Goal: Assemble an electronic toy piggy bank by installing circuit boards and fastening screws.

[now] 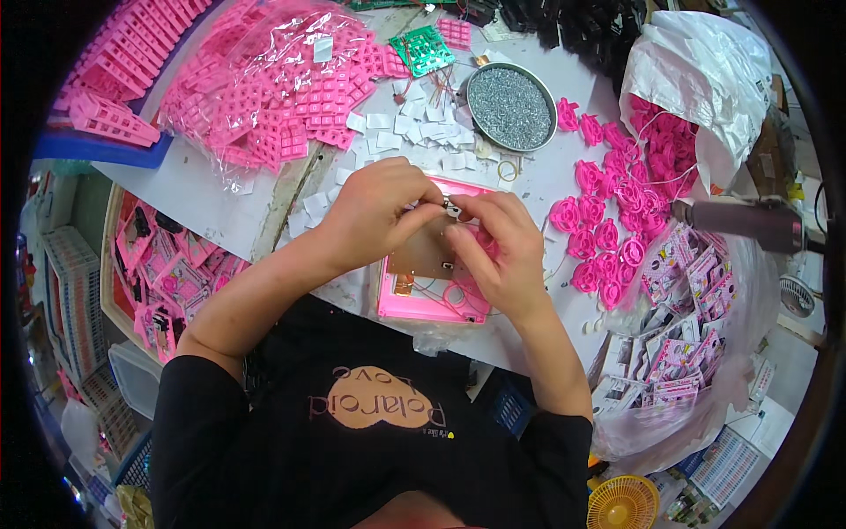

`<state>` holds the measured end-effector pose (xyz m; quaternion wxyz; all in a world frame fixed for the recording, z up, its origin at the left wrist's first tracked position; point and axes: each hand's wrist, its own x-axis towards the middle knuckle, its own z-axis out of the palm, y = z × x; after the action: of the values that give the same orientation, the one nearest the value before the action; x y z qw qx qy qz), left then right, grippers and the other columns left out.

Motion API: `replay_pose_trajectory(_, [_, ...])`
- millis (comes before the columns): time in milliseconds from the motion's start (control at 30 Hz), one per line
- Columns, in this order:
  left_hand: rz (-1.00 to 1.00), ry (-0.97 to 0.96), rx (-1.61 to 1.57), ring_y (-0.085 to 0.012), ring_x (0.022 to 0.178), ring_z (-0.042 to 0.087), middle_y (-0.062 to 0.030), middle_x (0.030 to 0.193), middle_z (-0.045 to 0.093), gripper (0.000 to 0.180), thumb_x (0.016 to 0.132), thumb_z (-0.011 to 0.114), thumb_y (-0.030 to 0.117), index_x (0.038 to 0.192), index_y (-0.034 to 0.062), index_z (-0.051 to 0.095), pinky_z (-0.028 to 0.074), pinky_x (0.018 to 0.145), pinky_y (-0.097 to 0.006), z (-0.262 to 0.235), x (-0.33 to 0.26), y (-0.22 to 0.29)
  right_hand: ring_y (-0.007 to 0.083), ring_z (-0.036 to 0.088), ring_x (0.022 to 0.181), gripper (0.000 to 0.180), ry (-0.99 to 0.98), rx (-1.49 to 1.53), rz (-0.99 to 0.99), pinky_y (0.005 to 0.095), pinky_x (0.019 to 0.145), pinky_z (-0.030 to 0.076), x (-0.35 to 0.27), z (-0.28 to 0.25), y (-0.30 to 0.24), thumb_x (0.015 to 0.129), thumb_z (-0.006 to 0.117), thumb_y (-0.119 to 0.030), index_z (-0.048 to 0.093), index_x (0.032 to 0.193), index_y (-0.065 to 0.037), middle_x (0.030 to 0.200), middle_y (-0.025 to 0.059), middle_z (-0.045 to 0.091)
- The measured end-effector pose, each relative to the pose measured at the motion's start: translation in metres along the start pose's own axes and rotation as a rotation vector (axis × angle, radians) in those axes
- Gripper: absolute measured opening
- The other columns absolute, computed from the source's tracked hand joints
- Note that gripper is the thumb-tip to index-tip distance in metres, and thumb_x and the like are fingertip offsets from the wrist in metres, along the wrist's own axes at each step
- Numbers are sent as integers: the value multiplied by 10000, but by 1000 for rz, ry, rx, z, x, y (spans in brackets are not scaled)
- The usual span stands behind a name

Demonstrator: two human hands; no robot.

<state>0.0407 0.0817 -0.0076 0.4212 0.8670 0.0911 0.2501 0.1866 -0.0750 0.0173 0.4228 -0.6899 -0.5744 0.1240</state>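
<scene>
**Operator:** While both hands work over the white table top, where is the assembly?

**Inspector:** The pink rectangular plastic housing lies flat at the near edge of the table, directly in front of the person. A brown circuit board sits in its open side, with thin wires looping toward its lower right corner.

**Operator:** State of the left hand?

**Inspector:** The left hand is curled, fingertips pressed together on a small metal part above the board.

**Operator:** And the right hand?

**Inspector:** The right hand meets it from the other side; thumb and forefinger pinch the same small part, the remaining fingers resting on the board and housing.

**Operator:** Surrounding items?

**Inspector:** A round metal dish of small grey screws stands beyond the hands. Pink round plastic pieces lie to the right, near a white plastic bag. A clear bag of pink keypad grids lies to the far left, with small white paper squares scattered between.
</scene>
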Motion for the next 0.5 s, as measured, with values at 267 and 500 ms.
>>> replay_pose_trajectory(267, [226, 84, 31, -277, 758, 615, -63, 864, 686, 146, 818, 766, 62, 938, 65, 684, 456, 685, -382, 0, -9, -6, 321, 606, 827, 285, -89, 210, 139, 414, 794, 494, 50, -15, 33, 927, 663, -261, 726, 1083, -32, 886, 119, 674])
replay_pose_trajectory(500, [70, 62, 5, -244, 762, 624, -48, 842, 692, 133, 804, 774, 56, 921, 72, 712, 430, 725, -357, -2, -11, 1, 384, 694, 983, 364, 216, -617, -36, 473, 846, 546, 248, 13, 181, 811, 723, -176, 673, 1163, -95, 1034, 171, 741])
